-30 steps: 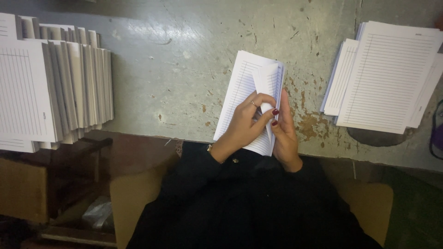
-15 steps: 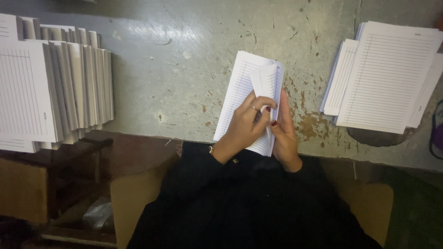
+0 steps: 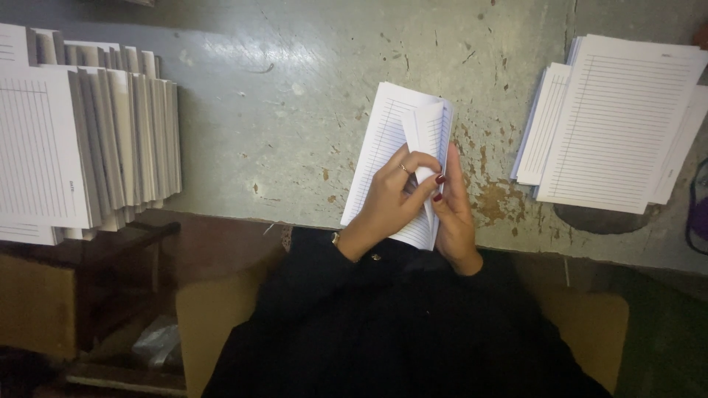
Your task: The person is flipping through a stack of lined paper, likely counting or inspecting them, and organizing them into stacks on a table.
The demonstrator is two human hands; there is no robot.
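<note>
A folded bundle of white lined sheets [image 3: 383, 133] lies on the worn grey table [image 3: 295, 110] right in front of me. My left hand [image 3: 387, 199] rests on the bundle, its fingers curled over a raised, half-folded flap [image 3: 431, 129]. My right hand [image 3: 453, 214] presses against the bundle's right edge, thumb and fingertips meeting the left hand's fingers at the flap. Both hands grip the paper. Black sleeves cover my arms.
A fanned row of folded lined bundles [image 3: 88, 147] sits at the table's left end, overhanging the front edge. Loose flat lined sheets [image 3: 619, 121] are stacked at the right. Below the table are a wooden stool [image 3: 110, 258] and brown seat edges.
The raised flap has folded a little further over and my left fingers have shifted slightly on it. The bundle and the stacks stay where they were.
</note>
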